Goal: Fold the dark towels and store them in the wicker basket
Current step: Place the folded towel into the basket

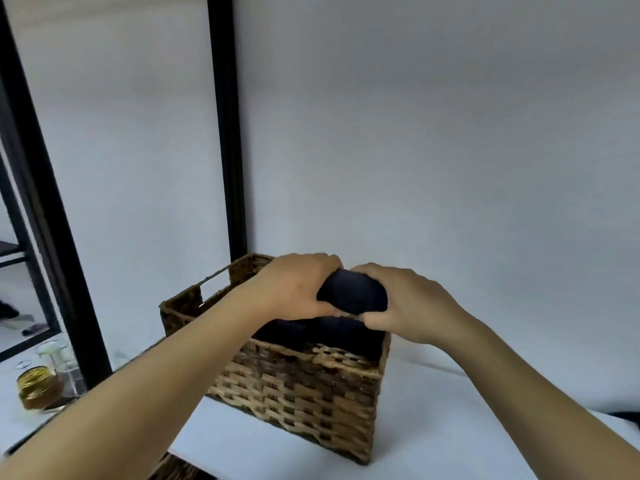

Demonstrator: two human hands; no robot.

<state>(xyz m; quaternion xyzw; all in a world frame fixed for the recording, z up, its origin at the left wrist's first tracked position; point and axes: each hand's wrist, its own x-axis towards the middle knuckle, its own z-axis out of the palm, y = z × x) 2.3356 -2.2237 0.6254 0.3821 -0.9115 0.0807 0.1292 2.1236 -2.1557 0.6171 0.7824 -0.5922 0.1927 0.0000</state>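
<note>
Towel (353,295): both ends covered by left hand (294,285) and right hand (405,303); fold unreadable.
Basket (304,386): interior dark, towel count indeterminate; far rim partly behind hands.
Jar (38,386), left edge of table (263,448): blurred, contents unclear.
Dark item (627,418), right frame edge: cut off, unidentifiable.

The brown woven wicker basket (304,393) looks rough; the dark navy cloth towel roll (353,294) matt and soft; the white tabletop (433,427) smooth.
</note>
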